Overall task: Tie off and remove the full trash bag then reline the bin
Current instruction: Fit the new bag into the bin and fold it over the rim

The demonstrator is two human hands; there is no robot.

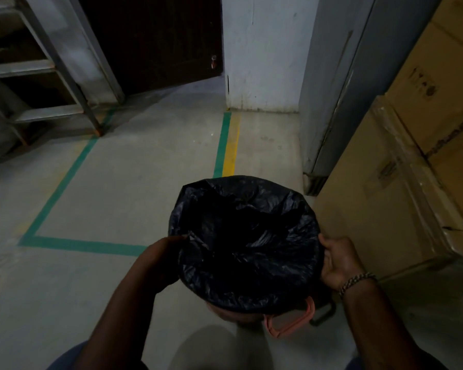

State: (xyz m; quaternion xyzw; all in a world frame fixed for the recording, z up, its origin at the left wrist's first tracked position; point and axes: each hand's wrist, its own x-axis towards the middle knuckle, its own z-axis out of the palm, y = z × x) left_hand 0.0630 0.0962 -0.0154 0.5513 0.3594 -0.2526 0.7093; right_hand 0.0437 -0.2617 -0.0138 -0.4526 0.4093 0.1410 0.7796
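A black bag [247, 236] sits in the lower middle of the frame, its mouth open and folded over the rim of a pinkish bin [233, 315], of which only a strip shows below the plastic. A pink handle [292, 324] hangs at the bin's lower right. The left hand [166, 260] is at the bag's left edge, fingers curled in, and appears to pinch a crumpled bit of the rim, though it is dim there. The right hand [337, 260] is at the bag's right edge, thumb on top of the rim and fingers curled against the plastic, gripping it. A bracelet [357, 283] circles the right wrist. Both forearms reach in from the bottom of the frame. The bin stands on a grey floor [118, 182] marked with green tape [62, 188] at left and a green and yellow strip [226, 145] running up from behind the bag. Cardboard boxes [412, 169] are stacked along the right side, just beside the bin. A metal rack [38, 70] fills the upper left, a dark door [158, 38] the upper middle, and a grey panel [340, 84] stands at upper right.
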